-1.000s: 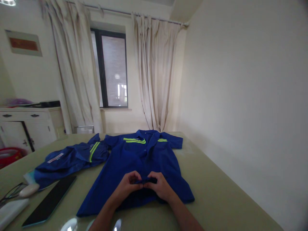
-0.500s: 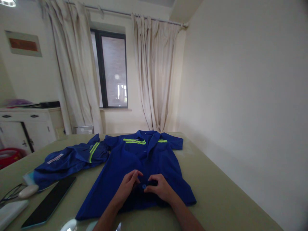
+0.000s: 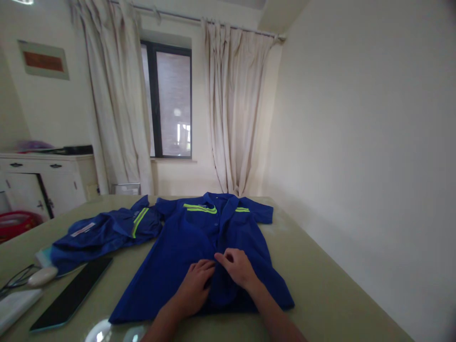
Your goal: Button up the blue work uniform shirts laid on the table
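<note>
A blue short-sleeved work shirt [image 3: 171, 270] with yellow-green reflective stripes lies spread on the table, collar at the far end. My left hand [image 3: 194, 287] rests low on its front, the fingers curled on the cloth beside the button opening. My right hand [image 3: 238, 267] pinches the opposite front edge between thumb and fingers, a little farther up. Both hands are close together over the opening. A button shows higher on the chest; any button between the fingers is hidden.
A second blue shirt [image 3: 107, 235] lies crumpled at the left. Near it on the table [image 3: 320, 289] are a black flat device [image 3: 73, 294], a pale mouse-like object [image 3: 42, 276], glasses [image 3: 16, 280] and a white box [image 3: 17, 306]. A wall [image 3: 374, 142] borders the right side.
Both hands have shifted along the shirt's opening, the right one farther up toward the collar. The blue button seen between them earlier is now out of sight. The view has turned slightly.
</note>
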`<state>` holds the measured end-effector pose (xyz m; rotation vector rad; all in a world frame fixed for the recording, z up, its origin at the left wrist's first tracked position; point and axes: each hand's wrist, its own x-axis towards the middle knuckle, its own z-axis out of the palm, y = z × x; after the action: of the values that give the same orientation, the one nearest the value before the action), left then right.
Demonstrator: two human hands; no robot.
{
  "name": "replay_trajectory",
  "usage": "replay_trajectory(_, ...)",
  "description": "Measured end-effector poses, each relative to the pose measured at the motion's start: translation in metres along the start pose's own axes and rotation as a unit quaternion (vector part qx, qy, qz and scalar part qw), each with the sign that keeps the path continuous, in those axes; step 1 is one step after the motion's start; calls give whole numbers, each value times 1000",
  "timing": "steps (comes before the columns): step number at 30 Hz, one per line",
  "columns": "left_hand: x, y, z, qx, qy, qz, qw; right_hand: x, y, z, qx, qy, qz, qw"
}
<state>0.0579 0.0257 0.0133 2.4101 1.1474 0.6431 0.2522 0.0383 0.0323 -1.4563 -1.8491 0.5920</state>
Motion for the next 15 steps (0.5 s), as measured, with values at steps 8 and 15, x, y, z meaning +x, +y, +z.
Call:
replay_trajectory(8,20,-6,0,-9,-1,-38,999,26,-7,14,-158,10,56,986)
replay_trajectory(15,52,-23,-5,-51,9,-110,993,26,20,7,55,28,52,997)
